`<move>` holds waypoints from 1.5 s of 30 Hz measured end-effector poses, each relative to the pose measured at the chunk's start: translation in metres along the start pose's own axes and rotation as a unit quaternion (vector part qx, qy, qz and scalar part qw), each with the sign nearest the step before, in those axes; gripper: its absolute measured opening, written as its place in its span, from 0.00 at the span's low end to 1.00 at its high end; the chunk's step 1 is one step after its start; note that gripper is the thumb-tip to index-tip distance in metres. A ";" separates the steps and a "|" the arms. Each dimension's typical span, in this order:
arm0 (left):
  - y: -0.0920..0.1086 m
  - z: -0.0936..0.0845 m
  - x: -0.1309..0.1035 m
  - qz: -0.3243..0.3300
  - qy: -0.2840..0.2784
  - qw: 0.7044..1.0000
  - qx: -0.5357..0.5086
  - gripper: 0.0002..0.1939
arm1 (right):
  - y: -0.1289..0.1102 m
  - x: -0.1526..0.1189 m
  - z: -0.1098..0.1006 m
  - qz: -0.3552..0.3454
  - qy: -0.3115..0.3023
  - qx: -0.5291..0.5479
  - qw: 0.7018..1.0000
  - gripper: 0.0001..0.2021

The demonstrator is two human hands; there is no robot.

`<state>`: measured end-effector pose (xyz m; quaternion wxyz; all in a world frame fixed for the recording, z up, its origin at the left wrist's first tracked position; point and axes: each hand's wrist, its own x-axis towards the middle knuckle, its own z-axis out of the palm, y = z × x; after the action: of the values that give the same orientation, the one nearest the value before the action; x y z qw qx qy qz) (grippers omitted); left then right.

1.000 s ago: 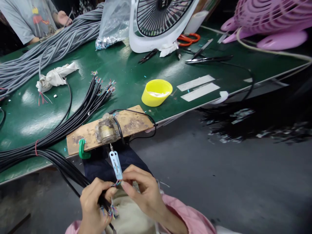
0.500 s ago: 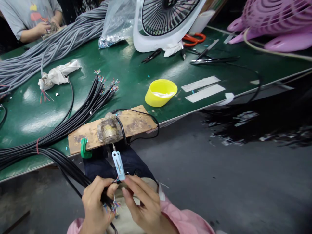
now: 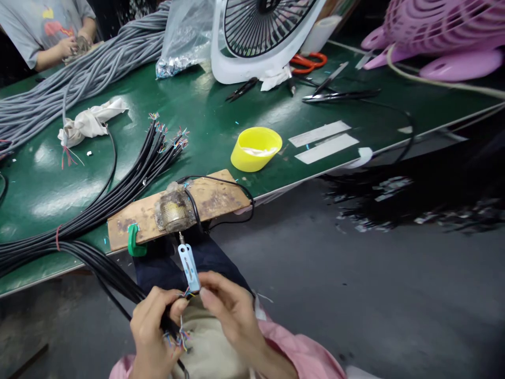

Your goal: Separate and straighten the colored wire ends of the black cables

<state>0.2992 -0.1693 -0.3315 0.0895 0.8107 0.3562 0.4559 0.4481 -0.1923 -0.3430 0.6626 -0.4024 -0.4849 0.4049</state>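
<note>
My left hand (image 3: pixel 152 326) is closed around black cables (image 3: pixel 118 276) with stripped ends, and its thumb and forefinger pinch thin coloured wires (image 3: pixel 188 292). These wires meet the lower end of a light-blue slotted clip (image 3: pixel 189 266). The clip hangs from a metal shaft (image 3: pixel 181 238) that comes out of a glue-covered cylindrical metal part (image 3: pixel 173 210) on a wooden board (image 3: pixel 221 195). With thumb and forefinger, my right hand (image 3: pixel 232 310) pinches at the clip's lower right edge. More loose coloured wire ends (image 3: pixel 179 337) stick out below my left thumb.
A green clamp (image 3: pixel 136 242) grips the board at the table edge. On the green table (image 3: pixel 205 121) are a bundle of black cables (image 3: pixel 134 179), grey cables (image 3: pixel 98 68), a yellow cup (image 3: pixel 254 158), a white fan (image 3: pixel 226 71), scissors (image 3: pixel 307 63) and tweezers (image 3: pixel 339 96). Another person (image 3: pixel 51 31) works at the far left.
My right forefinger has drawn back from across the clip's lower end to its right edge, closer to the thumb. My left hand keeps its hold. The whole view has shifted slightly.
</note>
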 end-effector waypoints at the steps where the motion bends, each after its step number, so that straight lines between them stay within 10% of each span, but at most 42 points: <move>1: -0.001 0.000 0.000 0.002 -0.002 1.000 -0.001 0.04 | 0.000 0.003 -0.002 0.028 -0.007 0.031 0.999 0.08; 5: -0.001 0.000 0.001 0.006 -0.016 1.000 0.002 0.04 | 0.001 0.010 -0.003 0.063 -0.018 0.060 0.996 0.09; 9: -0.002 0.002 0.002 0.006 -0.018 1.000 0.010 0.04 | 0.001 0.008 0.002 -0.096 0.035 -0.104 0.989 0.12; 15: -0.002 0.003 0.000 -0.010 -0.017 0.999 0.030 0.05 | -0.004 0.003 -0.006 -0.394 -0.071 -0.364 0.841 0.09; 21: 0.003 0.006 0.005 -0.012 0.015 0.999 0.028 0.04 | 0.001 -0.004 -0.002 -0.272 0.023 -0.250 0.929 0.10; 45: -0.006 0.001 -0.004 0.006 -0.043 0.999 -0.019 0.05 | 0.005 0.018 -0.007 -0.181 -0.056 -0.137 0.972 0.07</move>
<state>0.2955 -0.1672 -0.3375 0.1173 0.8300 0.3388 0.4273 0.4578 -0.1745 -0.3435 0.6355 -0.3716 -0.6365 0.2301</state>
